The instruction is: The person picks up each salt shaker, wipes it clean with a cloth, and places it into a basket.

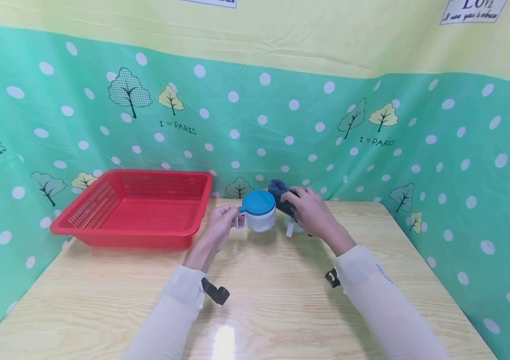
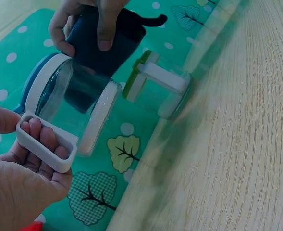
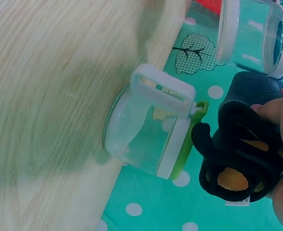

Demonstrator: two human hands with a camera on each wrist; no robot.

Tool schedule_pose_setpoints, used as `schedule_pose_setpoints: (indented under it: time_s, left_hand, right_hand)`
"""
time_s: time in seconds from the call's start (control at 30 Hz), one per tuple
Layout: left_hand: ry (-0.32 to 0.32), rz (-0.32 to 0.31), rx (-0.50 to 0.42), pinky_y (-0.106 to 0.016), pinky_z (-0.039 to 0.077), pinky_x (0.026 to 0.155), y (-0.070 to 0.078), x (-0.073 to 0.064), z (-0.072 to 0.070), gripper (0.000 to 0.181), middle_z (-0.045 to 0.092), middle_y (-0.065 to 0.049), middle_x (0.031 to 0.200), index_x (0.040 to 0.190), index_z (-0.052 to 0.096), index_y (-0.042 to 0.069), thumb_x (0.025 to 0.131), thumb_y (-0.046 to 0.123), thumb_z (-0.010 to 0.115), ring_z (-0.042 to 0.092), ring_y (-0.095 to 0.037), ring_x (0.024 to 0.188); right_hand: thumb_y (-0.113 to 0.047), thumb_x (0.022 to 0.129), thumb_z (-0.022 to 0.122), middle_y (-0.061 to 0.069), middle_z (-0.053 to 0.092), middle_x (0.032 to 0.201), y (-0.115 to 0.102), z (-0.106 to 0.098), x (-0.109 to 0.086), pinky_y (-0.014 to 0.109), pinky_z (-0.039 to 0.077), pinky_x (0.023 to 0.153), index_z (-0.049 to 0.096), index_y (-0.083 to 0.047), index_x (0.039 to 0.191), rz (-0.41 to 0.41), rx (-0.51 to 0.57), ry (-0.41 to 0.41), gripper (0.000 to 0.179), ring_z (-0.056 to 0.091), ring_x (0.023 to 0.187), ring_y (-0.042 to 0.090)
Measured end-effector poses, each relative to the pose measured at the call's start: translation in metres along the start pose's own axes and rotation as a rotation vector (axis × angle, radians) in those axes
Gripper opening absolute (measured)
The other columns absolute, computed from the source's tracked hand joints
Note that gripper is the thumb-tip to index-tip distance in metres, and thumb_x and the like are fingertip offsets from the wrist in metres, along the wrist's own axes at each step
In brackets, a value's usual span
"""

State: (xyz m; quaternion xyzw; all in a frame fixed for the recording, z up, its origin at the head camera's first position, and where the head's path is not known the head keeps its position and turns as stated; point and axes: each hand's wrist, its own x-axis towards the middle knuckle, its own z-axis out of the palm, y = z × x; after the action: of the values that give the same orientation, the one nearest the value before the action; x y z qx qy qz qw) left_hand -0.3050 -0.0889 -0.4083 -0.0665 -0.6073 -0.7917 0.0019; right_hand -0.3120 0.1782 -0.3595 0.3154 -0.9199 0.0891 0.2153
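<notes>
My left hand (image 1: 218, 227) grips the white handle (image 2: 47, 144) of a clear jar (image 1: 261, 223) with a blue lid (image 1: 258, 202), fingers through the loop, holding it above the table. A dark blue folded cloth (image 1: 279, 189) is in my right hand (image 1: 315, 212), pinched between thumb and fingers right beside that jar. Orange patches show within its folds in the right wrist view. Below the cloth, a second clear jar (image 3: 141, 132) with a green lid (image 3: 188, 144) and white handle stands upright on the table; in the head view my right hand partly hides it.
A red perforated plastic basket (image 1: 146, 232) stands at the back left of the wooden table (image 1: 255, 300). Behind and at both sides hangs a green and yellow curtain (image 1: 236, 115) with dots and trees.
</notes>
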Motion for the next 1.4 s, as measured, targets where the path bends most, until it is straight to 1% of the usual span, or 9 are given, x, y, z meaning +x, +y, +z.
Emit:
schedule_pose_setpoints:
  time_s: [0.23,0.37,0.5,0.73,1.0,1.13,1.3,1.4]
  left_hand:
    - [0.006,0.006,-0.015,-0.036,0.047,0.084,0.0,-0.002,-0.001,0.018,0.059,-0.011,0.073,0.071,0.057,-0.003,0.088,-0.005,0.052,0.056,-0.023,0.077]
    - [0.009,0.003,-0.006,-0.035,0.047,0.084,0.001,-0.001,-0.003,0.018,0.059,-0.01,0.076,0.072,0.057,-0.001,0.089,-0.004,0.051,0.056,-0.022,0.079]
    - [0.026,0.0,0.003,-0.034,0.047,0.085,0.001,-0.001,-0.005,0.018,0.059,-0.008,0.081,0.073,0.058,0.001,0.089,-0.002,0.051,0.055,-0.021,0.086]
    - [0.047,-0.01,-0.003,-0.038,0.044,0.093,0.002,0.0,-0.006,0.02,0.058,-0.008,0.085,0.072,0.058,0.002,0.09,-0.001,0.051,0.052,-0.023,0.098]
    - [0.055,-0.002,-0.007,-0.036,0.045,0.091,0.003,0.001,-0.007,0.019,0.057,-0.009,0.087,0.073,0.058,0.001,0.09,-0.002,0.05,0.052,-0.023,0.097]
    - [0.069,0.003,-0.023,-0.034,0.046,0.086,0.002,0.001,-0.006,0.02,0.058,-0.008,0.083,0.073,0.058,0.0,0.091,-0.003,0.05,0.054,-0.022,0.09]
    - [0.079,0.018,-0.037,-0.03,0.047,0.079,0.002,0.002,-0.006,0.022,0.059,-0.006,0.077,0.07,0.058,0.004,0.089,-0.005,0.05,0.056,-0.018,0.08]
    - [0.079,0.022,-0.032,-0.031,0.047,0.082,0.002,0.001,-0.007,0.023,0.058,-0.005,0.078,0.071,0.057,0.005,0.09,-0.004,0.049,0.056,-0.017,0.08]
  right_hand:
    - [-0.003,0.096,0.067,0.018,0.059,0.136,-0.002,0.001,0.001,0.057,0.051,0.091,0.062,-0.02,0.123,-0.001,-0.009,-0.014,0.033,0.058,0.112,0.042]
    - [-0.003,0.096,0.067,0.018,0.06,0.136,-0.003,0.0,0.0,0.056,0.051,0.091,0.062,-0.021,0.124,-0.002,-0.007,-0.014,0.033,0.058,0.111,0.042]
    - [-0.003,0.096,0.067,0.018,0.06,0.135,-0.004,0.0,-0.003,0.055,0.05,0.089,0.063,-0.021,0.124,-0.008,-0.01,-0.017,0.034,0.058,0.11,0.042]
    - [-0.003,0.095,0.068,0.018,0.061,0.134,-0.008,0.0,-0.008,0.053,0.05,0.088,0.063,-0.021,0.124,-0.025,-0.015,-0.015,0.034,0.057,0.108,0.04]
    - [-0.004,0.093,0.071,0.017,0.061,0.134,-0.014,-0.004,-0.013,0.052,0.051,0.086,0.065,-0.021,0.124,-0.028,-0.036,-0.028,0.036,0.057,0.107,0.038]
    - [-0.004,0.092,0.073,0.016,0.062,0.133,-0.017,-0.007,-0.015,0.051,0.051,0.084,0.065,-0.021,0.123,-0.039,-0.049,-0.026,0.036,0.057,0.105,0.038]
    - [-0.002,0.086,0.078,0.016,0.063,0.131,-0.021,-0.009,-0.019,0.051,0.052,0.083,0.065,-0.021,0.122,-0.067,-0.075,-0.023,0.043,0.058,0.103,0.038]
    - [-0.002,0.083,0.081,0.016,0.063,0.13,-0.024,-0.01,-0.021,0.051,0.053,0.082,0.065,-0.021,0.123,-0.075,-0.088,-0.032,0.047,0.058,0.103,0.037]
